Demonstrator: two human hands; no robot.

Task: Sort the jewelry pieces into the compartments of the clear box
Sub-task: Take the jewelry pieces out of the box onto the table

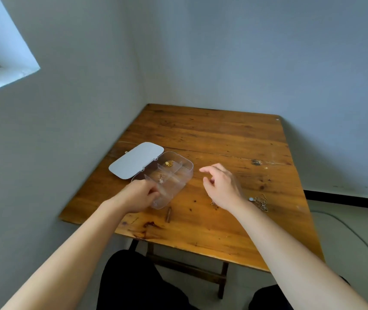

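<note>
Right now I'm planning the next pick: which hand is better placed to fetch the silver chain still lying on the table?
Right. The right hand hovers open beside the silver chain, which lies just past its wrist. The left hand rests on the clear box's near end, farther away.

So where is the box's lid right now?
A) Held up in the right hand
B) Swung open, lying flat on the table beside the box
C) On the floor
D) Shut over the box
B: the pale lid lies flat on the wooden table, hinged back along the far-left side of the clear box, whose compartments are uncovered.
</note>
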